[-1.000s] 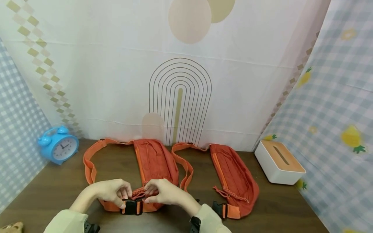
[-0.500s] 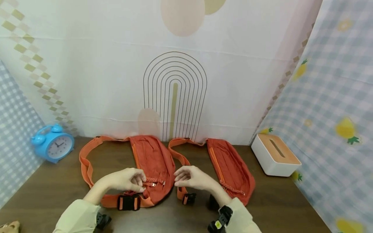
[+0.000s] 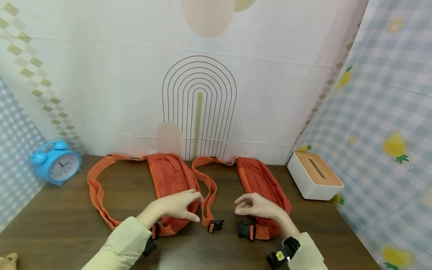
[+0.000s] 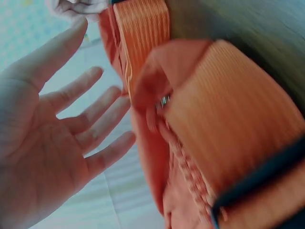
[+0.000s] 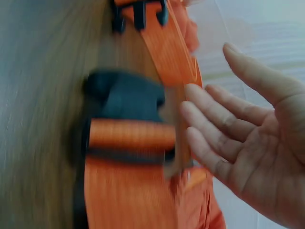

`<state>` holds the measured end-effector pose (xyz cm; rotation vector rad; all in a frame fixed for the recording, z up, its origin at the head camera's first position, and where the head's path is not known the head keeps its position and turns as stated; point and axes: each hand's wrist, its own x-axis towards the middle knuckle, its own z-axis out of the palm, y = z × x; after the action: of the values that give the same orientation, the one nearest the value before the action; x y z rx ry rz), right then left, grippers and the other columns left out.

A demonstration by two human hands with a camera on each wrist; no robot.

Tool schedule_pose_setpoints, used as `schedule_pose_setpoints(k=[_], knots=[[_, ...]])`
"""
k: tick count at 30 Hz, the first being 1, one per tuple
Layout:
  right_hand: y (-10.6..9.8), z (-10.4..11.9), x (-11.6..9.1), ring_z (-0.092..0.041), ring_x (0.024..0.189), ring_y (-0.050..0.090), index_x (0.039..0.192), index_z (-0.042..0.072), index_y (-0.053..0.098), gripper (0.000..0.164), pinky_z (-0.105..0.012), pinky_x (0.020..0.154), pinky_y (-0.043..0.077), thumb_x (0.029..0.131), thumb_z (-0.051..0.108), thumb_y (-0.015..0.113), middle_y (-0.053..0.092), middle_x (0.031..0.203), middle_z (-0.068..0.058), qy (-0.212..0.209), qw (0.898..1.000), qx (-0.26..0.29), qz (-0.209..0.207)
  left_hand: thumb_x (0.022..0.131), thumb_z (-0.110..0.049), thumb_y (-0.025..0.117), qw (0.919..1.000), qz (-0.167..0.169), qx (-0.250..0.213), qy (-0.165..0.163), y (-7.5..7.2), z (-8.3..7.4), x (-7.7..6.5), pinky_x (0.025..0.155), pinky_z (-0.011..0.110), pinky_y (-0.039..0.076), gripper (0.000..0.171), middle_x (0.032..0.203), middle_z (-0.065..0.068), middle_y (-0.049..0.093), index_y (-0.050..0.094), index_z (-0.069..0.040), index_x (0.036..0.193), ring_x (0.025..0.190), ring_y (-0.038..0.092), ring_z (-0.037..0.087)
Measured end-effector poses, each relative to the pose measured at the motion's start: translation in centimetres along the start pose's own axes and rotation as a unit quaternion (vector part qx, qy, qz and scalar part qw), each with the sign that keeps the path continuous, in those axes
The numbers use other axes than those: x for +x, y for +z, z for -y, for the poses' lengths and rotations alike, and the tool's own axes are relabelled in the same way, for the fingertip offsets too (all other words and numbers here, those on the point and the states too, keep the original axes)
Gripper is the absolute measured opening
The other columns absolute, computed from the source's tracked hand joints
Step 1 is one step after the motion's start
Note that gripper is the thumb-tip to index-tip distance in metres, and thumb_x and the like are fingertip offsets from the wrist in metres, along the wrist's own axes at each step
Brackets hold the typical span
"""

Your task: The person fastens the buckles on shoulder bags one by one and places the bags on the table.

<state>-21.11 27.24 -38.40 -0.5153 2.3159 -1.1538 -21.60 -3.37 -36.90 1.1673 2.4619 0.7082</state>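
Observation:
Two orange-red waist bags lie side by side on the wooden table. My left hand (image 3: pixel 177 206) is over the lower part of the left waist bag (image 3: pixel 170 172), fingers spread and holding nothing. Its fastened buckle is mostly hidden by my left wrist. My right hand (image 3: pixel 259 207) hovers at the right waist bag (image 3: pixel 258 174), relaxed, with nothing in it. Below that hand sits the black socket half of the buckle (image 3: pixel 246 230), also large in the right wrist view. The prong half (image 3: pixel 216 225) lies apart to its left, at the end of the orange strap (image 3: pixel 210 187).
A blue alarm clock (image 3: pixel 57 161) stands at the back left. At the back right is a white tissue box (image 3: pixel 314 189) with a wooden lid. Part of a brown object (image 3: pixel 9 261) shows at the front left edge. Printed cloths hang behind and beside the table.
Both hands have left the left bag's buckle area and moved right, the right hand furthest, now at the right bag. The head view has shifted a little. The bags lie as before.

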Motion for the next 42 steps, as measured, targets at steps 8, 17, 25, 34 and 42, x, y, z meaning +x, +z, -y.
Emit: schedule_pose_setpoints(k=[8,17,25,34,42], knots=[[-0.9,-1.3,-2.1,-0.012,0.089,0.062,0.119,-0.01,0.05,0.048,-0.031,0.078,0.05,0.087,0.023,0.062,0.064,0.1,-0.011,0.039,0.997,-0.001,0.066,0.074,-0.037,0.073,0.9972,-0.007,0.074,-0.007,0.9,-1.6,2.0,0.099,0.045,0.031,0.06,0.136,0.008,0.036,0.046,-0.018,0.125,0.119,0.037,0.025],[-0.4,-1.5,-2.5,-0.011,0.086,0.061,0.103,-0.005,0.063,0.029,-0.027,0.076,0.05,0.081,0.013,0.068,0.067,0.096,-0.012,0.041,0.995,-0.025,0.085,0.075,-0.034,0.073,0.9872,0.053,0.149,0.02,1.9,-2.1,4.0,0.105,0.044,0.023,0.04,0.143,0.003,0.037,0.06,-0.025,0.112,0.129,0.034,0.025],[-0.2,-2.0,-2.6,-0.005,0.069,0.057,0.095,-0.003,0.064,0.018,-0.02,0.063,0.045,0.084,0.011,0.064,0.068,0.086,-0.022,0.0,0.994,-0.003,0.112,0.082,-0.022,0.068,0.9886,0.062,0.132,0.036,2.1,-2.5,4.8,0.094,0.03,0.036,0.012,0.089,-0.011,0.067,0.068,-0.021,0.094,0.086,0.057,0.002],[-0.6,-2.2,-2.8,-0.005,0.068,0.054,0.096,0.0,0.062,0.016,-0.02,0.063,0.041,0.087,0.014,0.06,0.069,0.086,-0.02,-0.004,0.994,-0.012,0.107,0.085,-0.012,0.064,0.9972,0.067,0.015,0.028,2.2,-1.8,5.5,0.063,0.015,0.042,0.006,0.071,-0.006,0.065,0.066,-0.015,0.09,0.061,0.059,0.006],[-0.8,-2.4,-3.0,-0.007,0.07,0.055,0.099,0.0,0.057,0.019,-0.022,0.064,0.041,0.09,0.017,0.055,0.068,0.084,-0.01,-0.005,0.996,-0.003,0.085,0.087,-0.016,0.061,0.9981,0.054,0.002,0.029,1.8,-1.8,6.0,0.074,0.018,0.045,0.008,0.09,-0.004,0.066,0.065,-0.014,0.094,0.081,0.059,0.005]])
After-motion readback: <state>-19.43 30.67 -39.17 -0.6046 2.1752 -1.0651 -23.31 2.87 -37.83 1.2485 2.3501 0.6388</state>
